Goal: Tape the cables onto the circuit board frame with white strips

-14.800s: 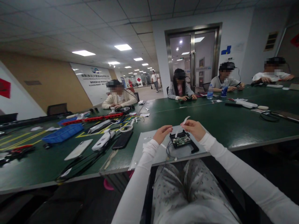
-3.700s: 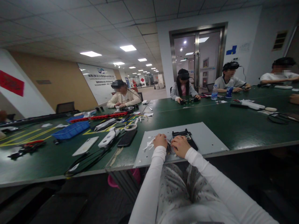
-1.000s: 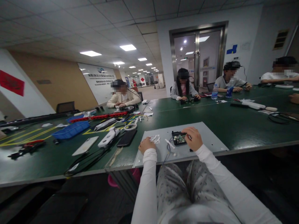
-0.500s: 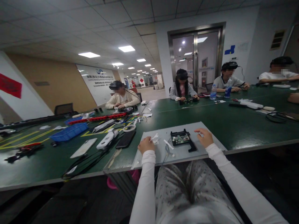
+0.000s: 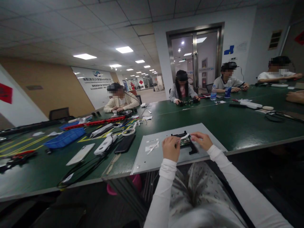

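Right grip (image 5: 201, 140) pinches the strip (image 5: 185, 137) by one end; whether left grip (image 5: 171, 148), at its other end, holds it is unclear. The strip appears over the board (image 5: 184, 142), inside the frame (image 5: 193, 149).

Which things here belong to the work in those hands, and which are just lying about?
Apparently in use:
- white strip, between the left hand and right hand
- circuit board in a black frame
- grey panel underneath

Probably just lying about:
- blue tray
- white phone
- black phone
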Available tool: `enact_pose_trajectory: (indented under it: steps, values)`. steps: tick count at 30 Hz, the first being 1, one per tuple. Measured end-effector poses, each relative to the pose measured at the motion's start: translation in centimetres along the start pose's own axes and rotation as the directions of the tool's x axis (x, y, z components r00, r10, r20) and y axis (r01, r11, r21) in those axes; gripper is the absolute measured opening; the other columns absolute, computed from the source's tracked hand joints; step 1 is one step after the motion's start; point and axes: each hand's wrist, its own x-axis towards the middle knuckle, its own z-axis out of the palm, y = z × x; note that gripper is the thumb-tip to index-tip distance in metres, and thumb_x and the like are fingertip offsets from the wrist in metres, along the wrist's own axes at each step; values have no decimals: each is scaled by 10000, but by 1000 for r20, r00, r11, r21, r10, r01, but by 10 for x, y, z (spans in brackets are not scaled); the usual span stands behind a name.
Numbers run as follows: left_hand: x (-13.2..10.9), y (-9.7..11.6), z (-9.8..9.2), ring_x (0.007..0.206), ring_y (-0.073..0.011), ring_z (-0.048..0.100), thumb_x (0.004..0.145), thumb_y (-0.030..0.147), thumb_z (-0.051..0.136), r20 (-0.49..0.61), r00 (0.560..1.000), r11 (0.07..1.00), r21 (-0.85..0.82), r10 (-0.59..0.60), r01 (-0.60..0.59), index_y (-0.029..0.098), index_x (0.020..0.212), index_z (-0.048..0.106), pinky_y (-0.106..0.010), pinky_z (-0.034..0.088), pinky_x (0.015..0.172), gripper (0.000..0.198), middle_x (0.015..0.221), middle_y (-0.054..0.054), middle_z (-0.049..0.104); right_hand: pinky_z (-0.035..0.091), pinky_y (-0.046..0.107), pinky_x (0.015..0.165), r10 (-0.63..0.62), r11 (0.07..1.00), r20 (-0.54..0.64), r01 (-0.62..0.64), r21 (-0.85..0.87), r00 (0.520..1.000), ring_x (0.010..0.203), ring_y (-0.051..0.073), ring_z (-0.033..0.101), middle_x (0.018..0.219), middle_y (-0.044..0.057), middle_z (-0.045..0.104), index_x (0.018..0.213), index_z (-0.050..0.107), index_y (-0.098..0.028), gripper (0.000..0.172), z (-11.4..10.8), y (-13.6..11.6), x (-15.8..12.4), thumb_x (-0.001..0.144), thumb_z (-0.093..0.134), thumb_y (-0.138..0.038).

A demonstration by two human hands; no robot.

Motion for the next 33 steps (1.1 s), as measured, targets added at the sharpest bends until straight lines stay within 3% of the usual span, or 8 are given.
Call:
enact_pose_trajectory:
  steps: [4,9,13,18,25,33]
  values:
    - [-7,21,28,895,-163,490,770,195,485,25,997,996,-43,74,-73,218,835,593,-324,341,804,128,875,-20,596,454,251,590,61,993,-2,-61,99,998,577,135,559,600,12,594,821,603,-151,283,-1,0,-1,715,509,-397]
    - [-12,16,44,891,-165,492,772,185,481,7,994,993,-61,106,-105,211,834,595,-334,351,798,132,874,-31,591,450,246,576,38,993,-20,-35,112,999,585,130,542,632,21,587,728,600,-150,230,0,8,1,664,564,-368]
    - [-14,8,48,900,-171,492,761,169,485,1,996,993,-77,89,-88,208,887,581,-334,369,795,164,906,-40,578,444,257,609,47,990,-88,-35,134,995,628,133,538,689,29,593,740,599,-152,216,-3,12,2,656,566,-348]
    - [-19,2,50,874,-165,499,765,149,465,-28,999,992,-121,42,-45,196,869,576,-318,391,782,159,890,-43,571,421,245,566,135,965,-163,-93,244,977,572,120,517,612,2,565,742,589,-158,181,-10,15,3,638,569,-306]
    - [-23,4,48,867,-158,495,736,75,424,-67,998,994,-106,-5,-3,191,841,562,-301,403,778,209,851,-38,554,409,248,551,169,922,-131,-110,372,977,530,113,506,550,-10,552,701,583,-164,142,-13,21,3,615,548,-271]
    - [-20,15,41,871,-175,497,665,18,412,15,999,998,-33,-46,46,186,839,554,-317,399,787,281,861,-48,553,405,241,550,197,948,-111,-161,273,974,522,109,509,529,-20,535,659,568,-158,131,-12,15,3,603,481,-238]
